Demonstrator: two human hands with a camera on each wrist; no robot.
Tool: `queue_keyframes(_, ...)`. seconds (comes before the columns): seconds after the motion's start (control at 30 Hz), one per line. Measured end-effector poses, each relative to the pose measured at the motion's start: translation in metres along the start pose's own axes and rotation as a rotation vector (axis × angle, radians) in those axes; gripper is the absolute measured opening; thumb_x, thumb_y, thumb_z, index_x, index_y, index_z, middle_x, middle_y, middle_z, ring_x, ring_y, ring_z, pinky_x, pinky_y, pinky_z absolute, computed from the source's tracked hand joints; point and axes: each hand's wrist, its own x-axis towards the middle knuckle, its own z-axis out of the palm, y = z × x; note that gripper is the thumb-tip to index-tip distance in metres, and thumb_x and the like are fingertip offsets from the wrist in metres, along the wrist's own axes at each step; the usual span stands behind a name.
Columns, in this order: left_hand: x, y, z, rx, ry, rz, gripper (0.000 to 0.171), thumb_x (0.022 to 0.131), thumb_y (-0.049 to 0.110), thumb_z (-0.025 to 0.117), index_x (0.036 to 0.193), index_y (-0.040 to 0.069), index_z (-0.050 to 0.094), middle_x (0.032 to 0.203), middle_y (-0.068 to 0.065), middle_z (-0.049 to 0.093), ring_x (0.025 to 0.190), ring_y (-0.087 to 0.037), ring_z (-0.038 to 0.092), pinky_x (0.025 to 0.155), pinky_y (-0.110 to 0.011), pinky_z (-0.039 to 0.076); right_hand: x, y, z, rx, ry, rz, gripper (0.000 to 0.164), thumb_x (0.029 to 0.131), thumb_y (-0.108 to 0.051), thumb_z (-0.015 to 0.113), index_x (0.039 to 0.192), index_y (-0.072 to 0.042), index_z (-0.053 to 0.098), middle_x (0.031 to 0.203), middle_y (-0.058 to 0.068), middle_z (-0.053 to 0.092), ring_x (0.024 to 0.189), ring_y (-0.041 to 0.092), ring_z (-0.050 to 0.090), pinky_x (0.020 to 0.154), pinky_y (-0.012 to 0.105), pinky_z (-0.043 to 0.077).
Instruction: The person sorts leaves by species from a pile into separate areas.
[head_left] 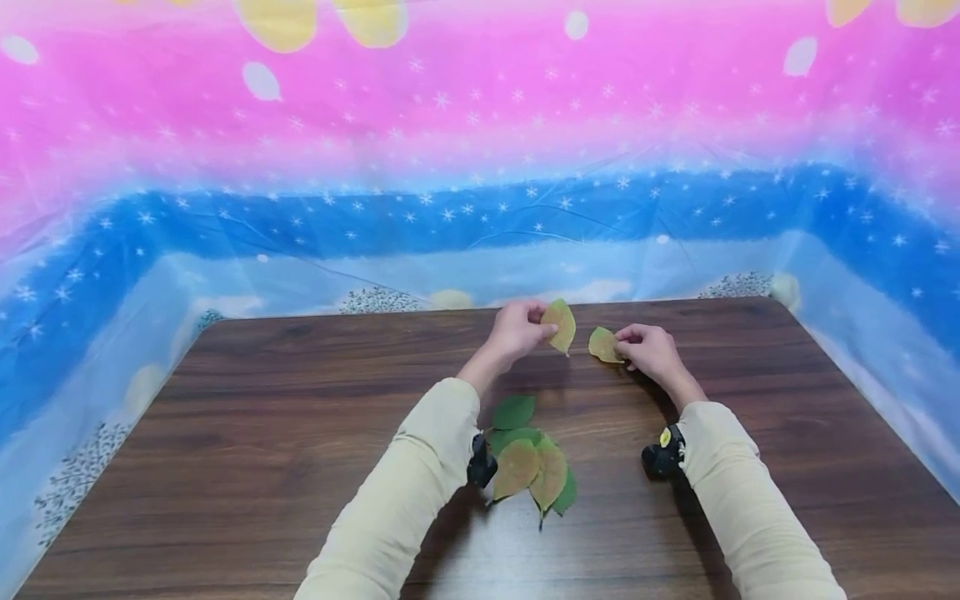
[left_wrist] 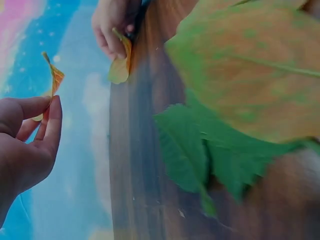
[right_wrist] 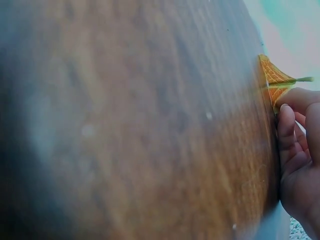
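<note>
Bearing a black device [head_left: 482, 463] at its wrist, the pale left sleeve [head_left: 405, 492] lies nearer the viewer than the left hand's fingers. The left hand [head_left: 520, 327] is pinching a yellow-green leaf [head_left: 561, 327] by its edge, thumb against fingertips; this leaf stands immediately right of those fingers, stem downward. On the viewer's side of the same fingers, a group of leaves rests on the brown wooden tabletop [head_left: 262, 417]: two mottled leaves [head_left: 549, 473] close together, overlying green leaves [head_left: 513, 412] that project beyond them. Further right, a second held leaf [head_left: 602, 346] extends left from the right hand's fingers; whether it touches the tabletop cannot be determined. The right hand [head_left: 651, 350] is pinching it between thumb and finger. Nearer the viewer than those fingers are another black device [head_left: 663, 458] and the right sleeve [head_left: 750, 492].
</note>
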Motion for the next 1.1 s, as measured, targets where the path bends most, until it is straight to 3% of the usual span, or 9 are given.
queue_keyframes(0.17,0.019,0.001,0.010,-0.082,0.044,-0.004,0.019,0.088,-0.005,0.066,0.107,-0.008,0.065,0.101,-0.018,0.065,0.093,-0.028,0.064,0.080,-0.038,0.055,0.001,0.001,0.001,0.049,0.018,-0.001,0.020,0.092,-0.008,0.060,0.105,0.007,0.067,0.094,0.020,0.066,0.070,0.015,0.059,0.058,0.026,0.053)
queue_keyframes(0.3,0.029,-0.006,0.019,-0.081,0.084,-0.038,0.013,0.086,-0.009,0.066,0.099,-0.008,0.064,0.099,-0.017,0.065,0.091,-0.026,0.064,0.077,-0.036,0.056,0.000,0.002,0.003,0.090,0.037,-0.010,0.020,0.092,-0.007,0.061,0.105,0.008,0.068,0.089,0.019,0.067,0.067,0.012,0.059,0.056,0.026,0.054)
queue_keyframes(0.57,0.034,-0.026,0.035,0.017,0.081,-0.105,0.020,0.082,-0.012,0.064,0.100,-0.005,0.066,0.094,-0.012,0.065,0.084,-0.022,0.065,0.066,-0.024,0.053,-0.001,0.004,0.005,0.092,0.105,-0.016,0.020,0.091,-0.005,0.062,0.104,0.008,0.068,0.086,0.020,0.069,0.057,0.008,0.058,0.053,0.024,0.053)
queue_keyframes(0.8,0.035,-0.036,0.042,0.198,0.091,-0.054,0.019,0.079,-0.006,0.069,0.098,-0.002,0.069,0.091,-0.010,0.069,0.085,-0.019,0.062,0.069,-0.023,0.049,-0.001,0.005,0.005,0.084,0.130,-0.008,0.021,0.091,-0.006,0.062,0.106,0.008,0.069,0.087,0.020,0.069,0.057,0.008,0.059,0.054,0.023,0.052)
queue_keyframes(1.1,0.035,-0.040,0.054,0.274,0.126,-0.028,0.017,0.081,0.002,0.073,0.097,-0.001,0.070,0.094,-0.010,0.071,0.094,-0.023,0.064,0.078,-0.026,0.051,-0.003,0.005,0.008,0.052,0.156,-0.015,0.023,0.092,-0.008,0.061,0.109,0.006,0.069,0.091,0.021,0.069,0.058,0.008,0.059,0.054,0.023,0.052)
